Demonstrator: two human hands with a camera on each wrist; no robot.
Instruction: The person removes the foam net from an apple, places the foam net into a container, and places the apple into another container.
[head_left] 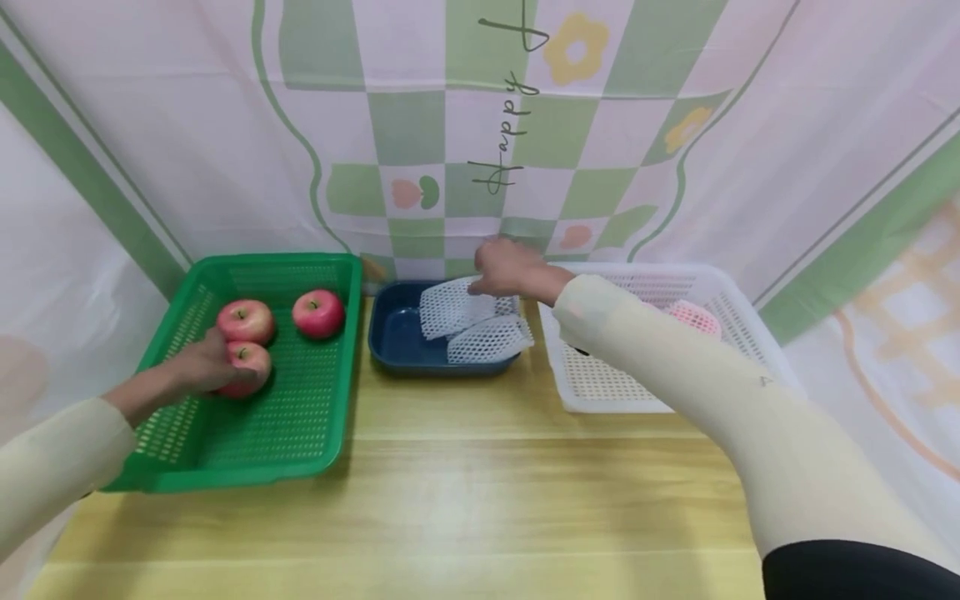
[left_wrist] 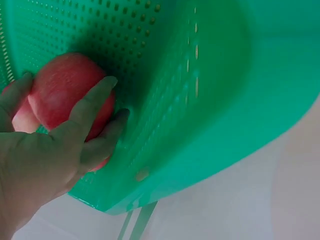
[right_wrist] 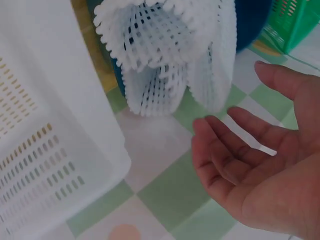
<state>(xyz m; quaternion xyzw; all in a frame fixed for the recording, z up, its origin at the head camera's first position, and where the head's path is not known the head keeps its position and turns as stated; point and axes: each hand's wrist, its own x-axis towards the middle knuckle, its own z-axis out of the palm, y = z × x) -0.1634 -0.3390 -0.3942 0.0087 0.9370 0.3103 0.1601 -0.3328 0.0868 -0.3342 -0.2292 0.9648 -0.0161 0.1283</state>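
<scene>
1. Left of the blue tray (head_left: 393, 325), in the green basket (head_left: 303, 433), the left hand (head_left: 201, 365) has its fingers curved round the gripped apple (head_left: 257, 358), clamped on its sides.
2. A second apple (head_left: 246, 318) lies very close to it, so a level, gentle lift should avoid a knock and bruising; a third apple (head_left: 318, 314) lies nearer the tray.
3. Over the tray's right part, the right hand (head_left: 508, 265) has thumb and fingers apart, loosely bent and holding nothing, near the white foam nets (head_left: 489, 340).
4. These overlap, so pinching one loose edge seems safest; two could come up together.
5. Right of the tray, the sleeve (head_left: 660, 333) hides part of the white basket (head_left: 611, 390) and of a pink net (head_left: 696, 317); a dark bit below it is unreadable.
6. Whether the right fingertips touch foam, I cannot tell.
</scene>
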